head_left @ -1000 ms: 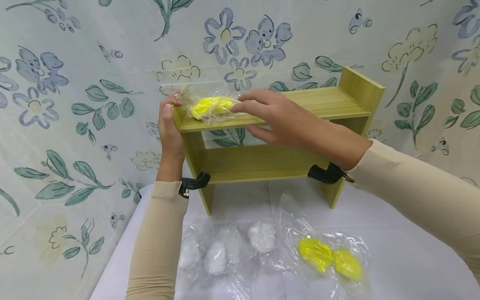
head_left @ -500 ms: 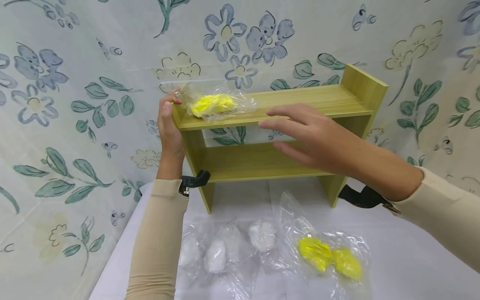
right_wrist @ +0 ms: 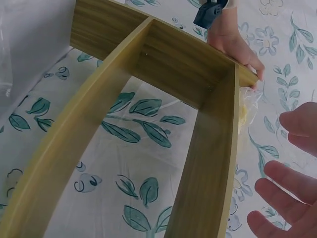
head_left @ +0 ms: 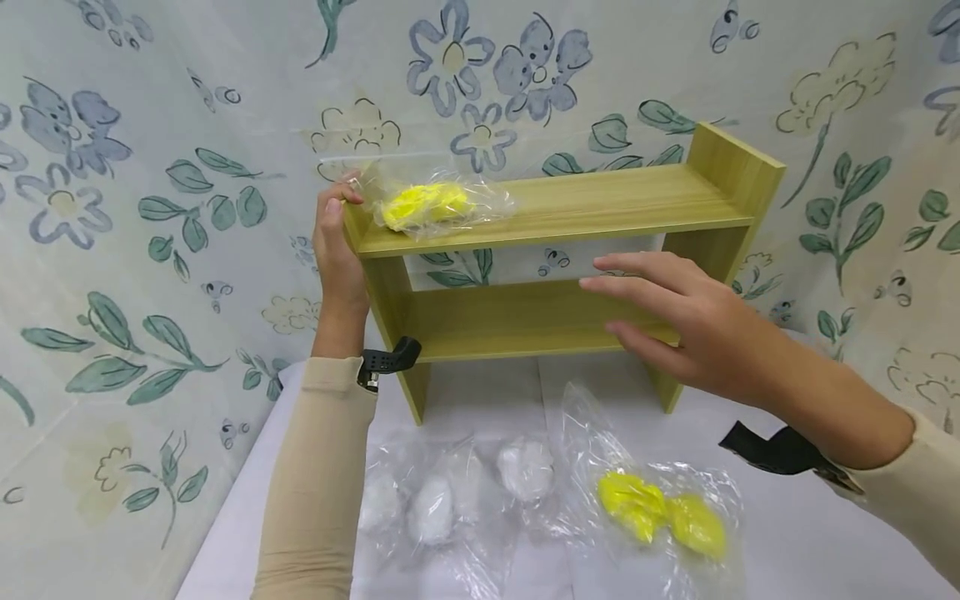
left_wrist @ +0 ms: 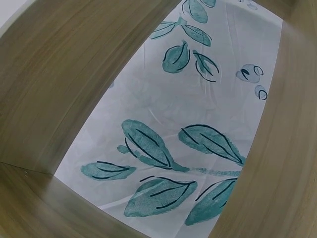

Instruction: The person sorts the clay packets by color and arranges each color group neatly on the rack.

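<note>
A clear bag of yellow material [head_left: 427, 205] lies at the left end of the top board of a two-tier wooden shelf [head_left: 600, 200]. My left hand [head_left: 340, 267] grips the top of the shelf's left side panel, beside the bag; the right wrist view shows this left hand [right_wrist: 235, 44] curled over the panel's end. My right hand [head_left: 697, 325] hangs in front of the shelf's right half, fingers spread and holding nothing. In the right wrist view the right hand's fingers [right_wrist: 285, 198] stand apart from the shelf. Only boards and patterned cloth show in the left wrist view.
On the white table [head_left: 795, 517], before the shelf, lie clear bags with several white lumps [head_left: 432, 510] at the left and a bag with two yellow lumps [head_left: 696, 525] at the right. Floral cloth [head_left: 187, 333] hangs behind the shelf.
My right hand has moved away from the yellow bag on the top board, rightward and down. My left hand keeps its grip on the side panel, and the bag stays where it was.
</note>
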The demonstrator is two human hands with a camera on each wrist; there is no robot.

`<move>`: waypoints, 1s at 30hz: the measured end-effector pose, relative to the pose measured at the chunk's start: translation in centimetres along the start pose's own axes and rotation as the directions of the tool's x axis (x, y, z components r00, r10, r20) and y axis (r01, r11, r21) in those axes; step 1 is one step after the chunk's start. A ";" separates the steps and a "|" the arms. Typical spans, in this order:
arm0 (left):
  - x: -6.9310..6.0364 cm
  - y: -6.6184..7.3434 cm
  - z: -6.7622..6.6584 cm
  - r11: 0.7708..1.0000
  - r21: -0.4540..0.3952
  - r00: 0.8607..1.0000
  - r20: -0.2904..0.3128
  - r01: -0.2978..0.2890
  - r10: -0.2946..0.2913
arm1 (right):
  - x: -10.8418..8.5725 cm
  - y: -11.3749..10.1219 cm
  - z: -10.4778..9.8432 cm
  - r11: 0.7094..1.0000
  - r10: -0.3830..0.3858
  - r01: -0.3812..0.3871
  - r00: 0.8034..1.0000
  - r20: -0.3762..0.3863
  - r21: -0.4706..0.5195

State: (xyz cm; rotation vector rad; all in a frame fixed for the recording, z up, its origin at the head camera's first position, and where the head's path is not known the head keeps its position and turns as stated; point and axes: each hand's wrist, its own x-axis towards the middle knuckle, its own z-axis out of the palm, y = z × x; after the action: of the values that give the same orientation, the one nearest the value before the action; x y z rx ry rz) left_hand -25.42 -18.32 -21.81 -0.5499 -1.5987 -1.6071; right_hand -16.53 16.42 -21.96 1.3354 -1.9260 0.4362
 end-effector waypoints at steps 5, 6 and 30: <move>0.0 0.0 -0.2 1.000 0.008 1.000 -0.007 -0.022 0.022 | -1.9 -0.6 0.6 0.998 0.055 -0.055 0.998 0.011 0.024; 0.0 0.0 -0.2 1.000 0.014 1.000 -0.007 -0.023 0.023 | -2.3 -0.7 0.6 0.998 0.066 -0.066 0.998 0.016 0.023; -0.3 0.0 0.0 1.000 0.007 1.000 0.008 -0.012 0.012 | -10.3 -1.6 4.2 0.956 0.281 -0.288 0.954 0.102 0.062</move>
State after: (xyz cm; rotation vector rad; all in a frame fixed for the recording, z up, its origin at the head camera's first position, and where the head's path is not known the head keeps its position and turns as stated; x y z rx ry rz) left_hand -25.19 -18.28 -22.06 -0.5612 -1.6033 -1.5915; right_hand -14.74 19.83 -32.46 1.1443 -2.2102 0.6031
